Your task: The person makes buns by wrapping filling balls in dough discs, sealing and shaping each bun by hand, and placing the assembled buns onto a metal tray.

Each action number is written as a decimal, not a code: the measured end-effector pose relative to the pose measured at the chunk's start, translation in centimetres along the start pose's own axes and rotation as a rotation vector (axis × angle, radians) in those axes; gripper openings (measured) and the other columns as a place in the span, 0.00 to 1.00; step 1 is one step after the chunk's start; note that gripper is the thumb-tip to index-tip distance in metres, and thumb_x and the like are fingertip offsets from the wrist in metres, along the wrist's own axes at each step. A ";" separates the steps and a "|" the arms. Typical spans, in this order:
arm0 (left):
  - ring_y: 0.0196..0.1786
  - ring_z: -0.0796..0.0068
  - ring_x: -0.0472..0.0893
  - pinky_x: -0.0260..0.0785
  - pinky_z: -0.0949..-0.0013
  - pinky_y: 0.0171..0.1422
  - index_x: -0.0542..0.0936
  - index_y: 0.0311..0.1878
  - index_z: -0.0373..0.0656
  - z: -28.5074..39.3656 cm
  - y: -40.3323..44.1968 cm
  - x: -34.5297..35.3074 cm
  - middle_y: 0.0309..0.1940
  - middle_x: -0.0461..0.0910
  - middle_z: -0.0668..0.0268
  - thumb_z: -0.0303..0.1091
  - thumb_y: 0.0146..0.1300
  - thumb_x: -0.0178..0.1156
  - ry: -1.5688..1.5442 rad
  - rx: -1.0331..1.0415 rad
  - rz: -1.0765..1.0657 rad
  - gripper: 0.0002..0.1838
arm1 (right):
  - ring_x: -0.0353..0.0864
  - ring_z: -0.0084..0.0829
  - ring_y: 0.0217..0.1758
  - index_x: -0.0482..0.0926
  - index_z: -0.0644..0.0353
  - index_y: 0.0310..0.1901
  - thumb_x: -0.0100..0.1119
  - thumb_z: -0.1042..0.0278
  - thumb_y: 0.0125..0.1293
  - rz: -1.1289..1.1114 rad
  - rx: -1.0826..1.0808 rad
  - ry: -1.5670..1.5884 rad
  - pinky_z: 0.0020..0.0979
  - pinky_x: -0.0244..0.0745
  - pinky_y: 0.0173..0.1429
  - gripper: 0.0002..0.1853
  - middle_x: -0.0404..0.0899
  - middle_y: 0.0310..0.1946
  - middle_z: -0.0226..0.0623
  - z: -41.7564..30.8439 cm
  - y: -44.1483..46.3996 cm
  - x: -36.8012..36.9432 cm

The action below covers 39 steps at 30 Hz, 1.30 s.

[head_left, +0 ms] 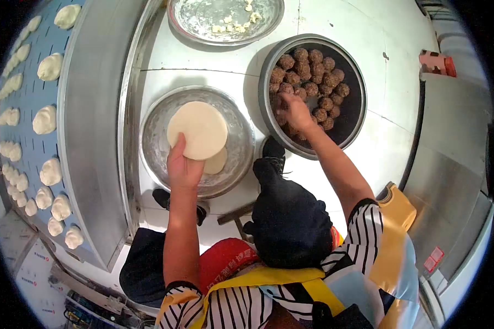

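Holding steady above the metal basin, a pale round dough disc is out front, and the left hand has it by the near edge, thumb laid on top and the fingers hidden underneath. That's a light, pinching grip, and the sheet looks nearly flat in it! Just below, partly covered from this angle, a second disc lies in the basin. Now across to the right hand, down inside the dark pot, its fingers curled among the brown balls; whether that grip has closed around one, the hand's own back hides, so no call from me. The step in hand, as I judge it, is choosing a ball while the disc is held ready. The next move calls for a gentle, rounded grip on a single ball, soft enough not to crumble it, and a lift clear of its neighbours and the rim, with the disc kept level. Out wider, both vessels sit on the tiled floor, a black shoe between them. At the top, a shallow tray carries dough scraps, and away to the left, plump dough lumps line a blue slatted belt.
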<state>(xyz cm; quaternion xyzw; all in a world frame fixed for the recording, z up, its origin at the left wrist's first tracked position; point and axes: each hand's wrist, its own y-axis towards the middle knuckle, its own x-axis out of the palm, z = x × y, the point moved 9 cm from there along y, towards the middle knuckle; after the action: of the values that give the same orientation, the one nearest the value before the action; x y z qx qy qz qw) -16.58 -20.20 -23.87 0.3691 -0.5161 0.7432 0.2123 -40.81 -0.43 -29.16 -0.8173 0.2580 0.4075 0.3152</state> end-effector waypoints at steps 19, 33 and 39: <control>0.70 0.56 0.63 0.51 0.48 0.75 0.61 0.69 0.42 -3.4 -0.9 -0.1 0.68 0.64 0.58 0.49 0.74 0.40 -0.003 -0.143 0.004 0.27 | 0.66 0.49 0.62 0.73 0.55 0.57 0.55 0.66 0.62 0.013 0.364 -0.301 0.52 0.62 0.62 0.20 0.71 0.56 0.43 14.4 -3.7 1.5; 0.70 0.58 0.63 0.52 0.50 0.75 0.61 0.69 0.42 -5.7 0.1 0.2 0.68 0.64 0.58 0.50 0.73 0.42 0.044 -0.228 -0.002 0.28 | 0.60 0.38 0.71 0.73 0.51 0.61 0.56 0.61 0.63 -0.629 0.122 -0.864 0.57 0.45 0.72 0.23 0.71 0.63 0.34 14.0 -3.5 4.4; 0.69 0.59 0.65 0.54 0.51 0.74 0.61 0.69 0.42 -6.5 -0.3 1.8 0.67 0.65 0.58 0.53 0.73 0.41 0.049 -0.219 -0.035 0.30 | 0.73 0.46 0.59 0.71 0.62 0.59 0.70 0.62 0.50 -0.123 0.115 0.067 0.43 0.67 0.64 0.34 0.73 0.56 0.45 2.9 -3.5 -5.8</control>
<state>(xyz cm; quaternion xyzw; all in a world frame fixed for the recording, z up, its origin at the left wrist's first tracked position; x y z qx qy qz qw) -19.68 -14.17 -23.64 0.3342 -0.5823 0.6875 0.2768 -42.98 4.97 -24.70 -0.8254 0.2406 0.3443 0.3772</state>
